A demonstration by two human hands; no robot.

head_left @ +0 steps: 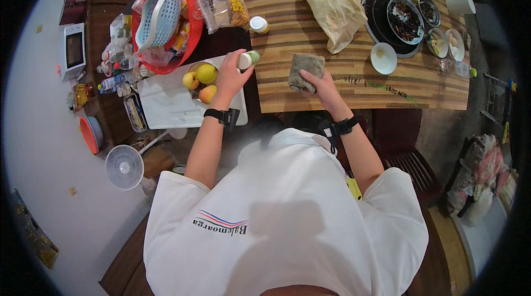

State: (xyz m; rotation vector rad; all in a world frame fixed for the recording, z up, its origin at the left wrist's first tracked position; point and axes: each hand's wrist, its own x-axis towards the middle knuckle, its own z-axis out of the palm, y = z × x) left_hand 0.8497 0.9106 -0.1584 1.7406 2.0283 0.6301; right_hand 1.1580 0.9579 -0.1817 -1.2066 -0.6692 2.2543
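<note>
My left hand point(230, 74) is closed on a small white-and-green bottle point(250, 59) above the left edge of the wood-striped table point(276, 99). In my right hand point(322, 89) is a folded grey cloth point(304, 70), gripped between thumb and fingers at the table's near side. Close to my left wrist, a bowl of several yellow and reddish fruits point(207, 73) stands on a white board point(166, 105). Farther off, past the small bottle, a white-capped bottle point(259, 25) stands at the table's edge.
A red basin point(198, 25) with a blue basket point(160, 16) sits far left, beside a bag of snacks point(224, 9). A crumpled cream sheet point(332, 11) lies mid-table. Dishes of food and a white bowl point(383, 58) stand right. A white fan point(124, 167) is lower left.
</note>
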